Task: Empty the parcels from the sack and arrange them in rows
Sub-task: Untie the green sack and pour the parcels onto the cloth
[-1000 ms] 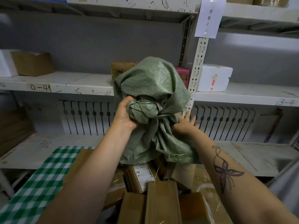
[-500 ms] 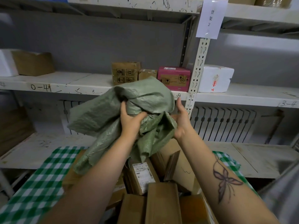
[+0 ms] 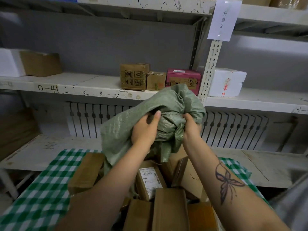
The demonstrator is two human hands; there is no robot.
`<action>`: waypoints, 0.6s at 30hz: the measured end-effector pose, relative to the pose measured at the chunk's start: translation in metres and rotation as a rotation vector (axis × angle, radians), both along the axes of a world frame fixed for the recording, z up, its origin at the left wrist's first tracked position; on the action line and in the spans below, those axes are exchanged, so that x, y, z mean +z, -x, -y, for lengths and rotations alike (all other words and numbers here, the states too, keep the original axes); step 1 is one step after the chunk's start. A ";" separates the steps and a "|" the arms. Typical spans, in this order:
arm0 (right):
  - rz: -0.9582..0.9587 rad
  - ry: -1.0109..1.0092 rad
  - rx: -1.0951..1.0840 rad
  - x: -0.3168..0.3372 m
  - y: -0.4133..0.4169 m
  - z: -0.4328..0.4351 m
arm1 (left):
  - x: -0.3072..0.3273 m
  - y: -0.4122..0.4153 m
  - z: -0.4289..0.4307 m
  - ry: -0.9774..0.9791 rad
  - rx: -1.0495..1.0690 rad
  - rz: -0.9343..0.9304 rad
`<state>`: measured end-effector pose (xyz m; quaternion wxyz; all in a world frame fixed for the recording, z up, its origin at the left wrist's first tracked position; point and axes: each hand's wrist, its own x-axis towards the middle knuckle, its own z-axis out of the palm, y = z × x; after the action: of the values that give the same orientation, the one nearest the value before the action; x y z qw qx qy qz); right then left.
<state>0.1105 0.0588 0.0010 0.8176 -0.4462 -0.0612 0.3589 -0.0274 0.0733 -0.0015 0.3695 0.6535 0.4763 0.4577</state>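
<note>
Both the left hand (image 3: 145,130) and right hand (image 3: 191,126) had fingers (image 3: 156,116) curled tight into the crumpled sack (image 3: 166,104), which trailed down and left of them; the parcels (image 3: 150,179) lay heaped just below, on the tabletop (image 3: 41,189).

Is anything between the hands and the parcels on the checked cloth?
Yes: the green sack, gripped by the left hand and the right hand, hangs bunched over the rear of the parcels. Both hands are full of it; nothing else visible blocks them.
</note>
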 end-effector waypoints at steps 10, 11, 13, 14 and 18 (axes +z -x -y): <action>0.082 -0.109 -0.105 0.009 0.011 0.011 | 0.004 0.004 -0.023 0.105 0.047 0.194; 0.028 -0.150 -0.044 0.010 0.012 0.009 | 0.003 0.003 -0.028 0.240 -0.077 0.331; -0.067 -0.174 0.064 0.017 0.018 0.011 | -0.004 0.001 -0.033 0.463 -0.317 0.594; -0.100 -0.158 0.089 0.021 0.021 0.015 | -0.004 0.000 -0.032 0.531 -0.409 0.648; -0.271 -0.211 0.122 0.023 0.028 0.020 | 0.003 -0.006 -0.019 0.726 -0.556 0.727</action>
<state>0.0827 0.0389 0.0236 0.8373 -0.3009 -0.0147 0.4562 -0.0213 0.0921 0.0012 0.8158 0.3865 0.2556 0.3460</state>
